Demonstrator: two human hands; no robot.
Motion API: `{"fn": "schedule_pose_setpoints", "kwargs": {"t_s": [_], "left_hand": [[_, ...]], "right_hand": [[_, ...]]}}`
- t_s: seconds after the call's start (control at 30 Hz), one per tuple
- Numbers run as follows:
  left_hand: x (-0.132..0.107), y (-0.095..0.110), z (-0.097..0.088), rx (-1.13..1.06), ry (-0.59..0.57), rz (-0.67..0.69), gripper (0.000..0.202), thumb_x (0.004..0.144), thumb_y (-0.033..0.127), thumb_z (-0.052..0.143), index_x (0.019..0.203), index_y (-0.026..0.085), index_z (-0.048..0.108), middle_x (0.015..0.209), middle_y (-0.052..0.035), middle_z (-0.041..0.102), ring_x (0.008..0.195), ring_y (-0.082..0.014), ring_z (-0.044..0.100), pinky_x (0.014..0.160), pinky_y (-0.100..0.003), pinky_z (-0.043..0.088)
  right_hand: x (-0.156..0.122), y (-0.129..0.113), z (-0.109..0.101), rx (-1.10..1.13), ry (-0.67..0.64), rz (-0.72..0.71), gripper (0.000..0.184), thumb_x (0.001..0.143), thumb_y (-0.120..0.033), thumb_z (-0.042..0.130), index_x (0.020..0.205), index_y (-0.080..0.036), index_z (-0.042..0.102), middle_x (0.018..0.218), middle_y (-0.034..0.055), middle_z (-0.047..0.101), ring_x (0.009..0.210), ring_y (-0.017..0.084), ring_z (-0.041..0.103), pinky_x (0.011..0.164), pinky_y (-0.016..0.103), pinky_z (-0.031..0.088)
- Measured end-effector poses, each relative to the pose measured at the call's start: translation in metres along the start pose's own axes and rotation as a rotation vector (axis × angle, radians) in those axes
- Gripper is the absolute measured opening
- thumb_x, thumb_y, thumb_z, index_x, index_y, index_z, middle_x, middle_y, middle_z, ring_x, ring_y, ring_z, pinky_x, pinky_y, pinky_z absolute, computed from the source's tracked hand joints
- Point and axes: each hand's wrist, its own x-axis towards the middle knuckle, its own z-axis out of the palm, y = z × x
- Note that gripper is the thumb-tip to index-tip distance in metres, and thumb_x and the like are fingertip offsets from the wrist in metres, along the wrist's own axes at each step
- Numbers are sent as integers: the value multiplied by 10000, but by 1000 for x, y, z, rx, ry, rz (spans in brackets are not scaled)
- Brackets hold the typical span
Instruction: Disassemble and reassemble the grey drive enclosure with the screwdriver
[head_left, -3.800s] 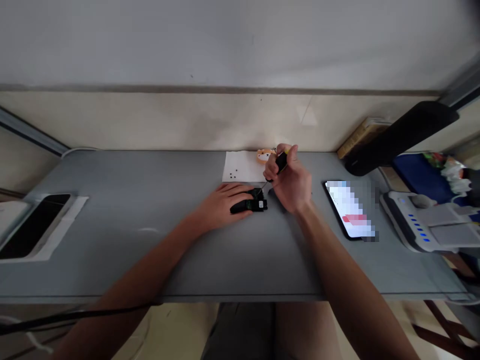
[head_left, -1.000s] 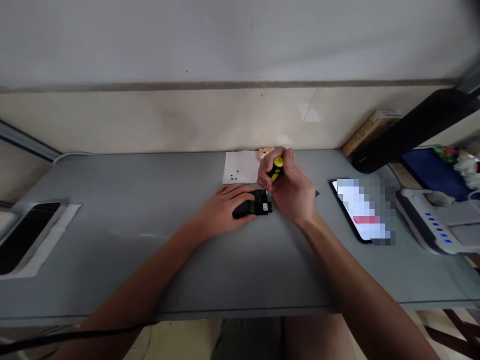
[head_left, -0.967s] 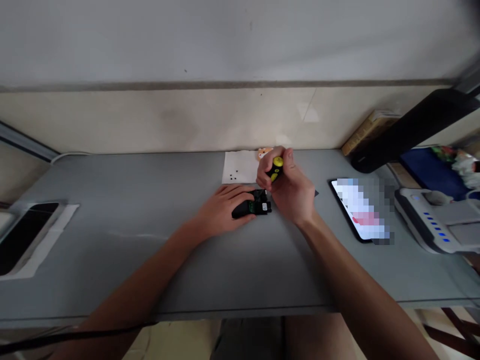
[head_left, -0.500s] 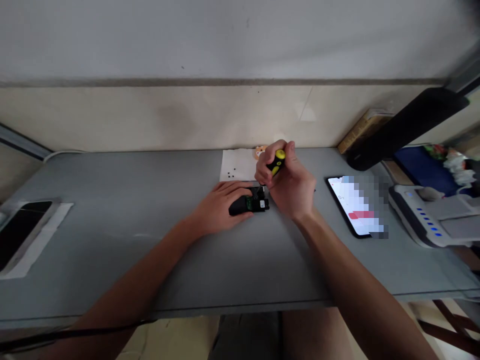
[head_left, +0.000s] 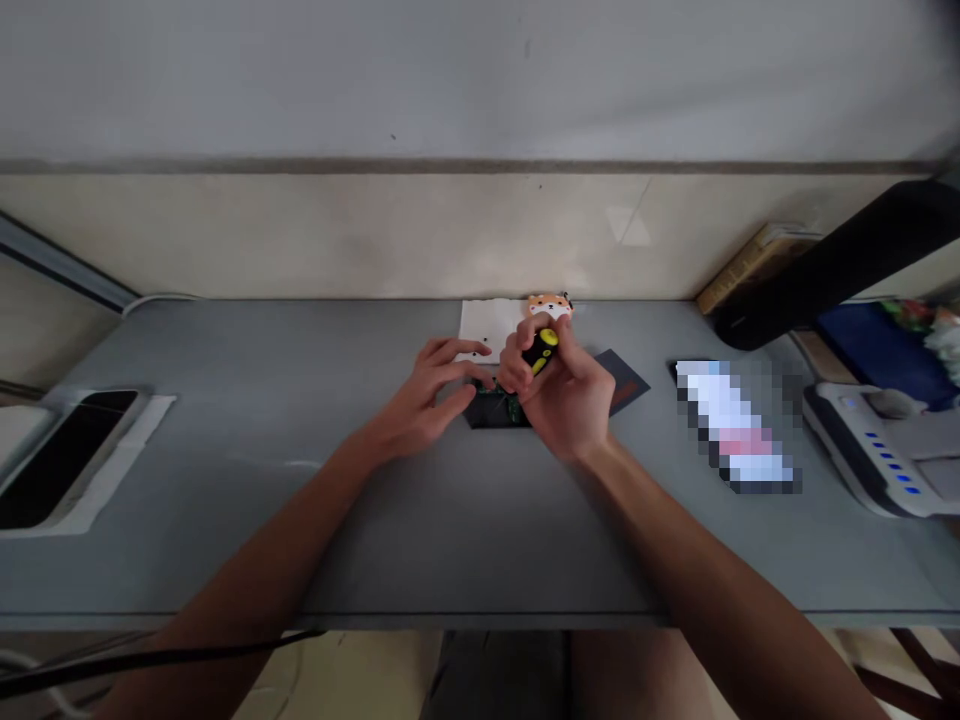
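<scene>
Your right hand (head_left: 566,400) has its fingers clamped round a yellow-and-black screwdriver (head_left: 543,350), right by the black plastic gadget with green circuit board (head_left: 491,408). Your left hand (head_left: 424,395) is open, fingers spread just beside that gadget.

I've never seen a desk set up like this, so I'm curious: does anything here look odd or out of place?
Yes. The dark casing under the left hand shows a bare green circuit board, as if opened, and tiny black screws lie loose on the white paper.
</scene>
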Motion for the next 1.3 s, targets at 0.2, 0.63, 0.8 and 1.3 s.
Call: {"fn": "schedule_pose_setpoints", "kwargs": {"t_s": [0.2,0.63,0.8,1.3], "left_hand": [[0,2,3,80,7,-45,243,979,327,515,989,259,748,1392,-75,602,1331,-296,480,1173,-555,365],[0,2,26,211,57,18,215,1001,351,614,909,267,789,1181,-63,663,1213,-272,508,1078,-492,392],[5,1,20,256,190,13,245,997,428,624,888,294,798,1070,-56,660,1101,-263,532,1028,-482,404],[106,-6,27,255,-49,64,183,956,348,685,856,235,789,860,-35,727,855,-222,683,804,-347,506]], "right_hand": [[4,-10,-6,50,78,-4,404,1026,-524,424,748,-247,521,608,-27,339,537,140,329,537,282,396],[9,-32,-12,49,159,-68,394,1015,-550,438,758,-253,481,590,-55,279,500,134,289,532,282,398],[15,-59,-42,69,233,-233,319,1006,-474,497,774,-255,501,601,-53,295,497,126,329,528,270,416],[21,-77,-91,283,365,-318,328,1012,-356,357,754,-226,511,573,-39,346,489,120,330,507,225,378]]}}
